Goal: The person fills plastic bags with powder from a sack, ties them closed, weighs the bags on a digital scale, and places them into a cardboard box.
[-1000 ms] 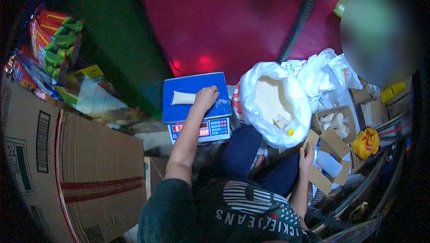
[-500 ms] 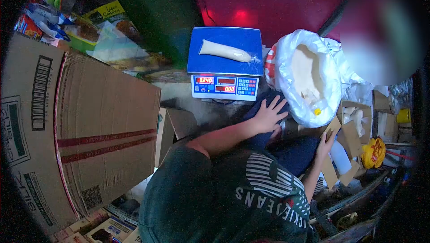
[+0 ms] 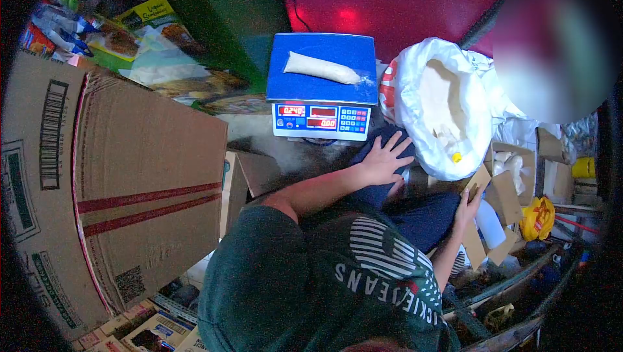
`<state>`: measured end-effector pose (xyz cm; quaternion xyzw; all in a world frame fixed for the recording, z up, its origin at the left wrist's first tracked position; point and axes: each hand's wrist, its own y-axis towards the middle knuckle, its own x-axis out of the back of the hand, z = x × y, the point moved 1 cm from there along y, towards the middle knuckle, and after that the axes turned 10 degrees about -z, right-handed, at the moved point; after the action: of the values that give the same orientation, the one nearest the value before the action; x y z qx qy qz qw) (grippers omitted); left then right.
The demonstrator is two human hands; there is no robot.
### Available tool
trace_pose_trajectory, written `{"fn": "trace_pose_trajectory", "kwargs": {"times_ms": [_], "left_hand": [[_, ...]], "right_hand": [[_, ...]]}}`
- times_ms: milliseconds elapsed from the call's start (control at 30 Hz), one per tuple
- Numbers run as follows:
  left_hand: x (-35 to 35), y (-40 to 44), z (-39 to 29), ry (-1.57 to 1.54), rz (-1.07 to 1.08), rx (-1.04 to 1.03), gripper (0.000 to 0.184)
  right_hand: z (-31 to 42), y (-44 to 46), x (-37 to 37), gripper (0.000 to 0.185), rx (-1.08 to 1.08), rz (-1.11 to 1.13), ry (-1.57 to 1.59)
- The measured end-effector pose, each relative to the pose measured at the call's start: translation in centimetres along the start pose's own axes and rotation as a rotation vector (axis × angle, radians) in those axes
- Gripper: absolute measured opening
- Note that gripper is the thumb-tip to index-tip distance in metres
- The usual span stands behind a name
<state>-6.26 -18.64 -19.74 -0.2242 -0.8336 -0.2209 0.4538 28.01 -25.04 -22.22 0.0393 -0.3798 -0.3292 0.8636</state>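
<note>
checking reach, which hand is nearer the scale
Left. The left hand is over the leg, just this side of the scale; the right hand is farther off, at a box flap.

One head-worn camera looks forward and down from close above the shirt (image 3: 305, 274) toward the scale (image 3: 350, 53).

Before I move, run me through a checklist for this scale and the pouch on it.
1. Pouch within the scale pan: ok, lying within its edges.
2. Display lit: ok, upper left reads 0.240.
3. Pan clean: not ok, white powder lies by the pouch's right end.
4. Pouch sealed: cannot tell, its ends are too indistinct.
5. Left grip free: ok, fingers spread over a dark trouser leg.
6. Right grip free: cannot tell, it's at a carton flap.
</note>
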Motion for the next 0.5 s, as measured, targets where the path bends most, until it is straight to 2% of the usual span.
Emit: {"fn": "trace_pose_trajectory", "kwargs": {"times_ms": [67,233,400,500], "left_hand": [[0.1,0.0,0.0,0.000,0.003,0.004,0.062],[-0.3,0.0,0.1,0.015,-0.003,0.006,0.063],[-0.6,0.8,1.0,-0.087,-0.135,0.046,0.050],[-1.4,1.5,0.6,-0.073,-0.112,0.030,0.052]], "right_hand": [[-0.7,0.0,0.0,0.057,0.016,0.007,-0.124],[-1.0,0.1,0.1,0.056,0.053,0.004,-0.098],[-0.3,0.3,0.2,0.051,0.006,0.017,-0.109],[-0.2,2.1,-1.0,0.050,-0.028,-0.049,0.002]]}}
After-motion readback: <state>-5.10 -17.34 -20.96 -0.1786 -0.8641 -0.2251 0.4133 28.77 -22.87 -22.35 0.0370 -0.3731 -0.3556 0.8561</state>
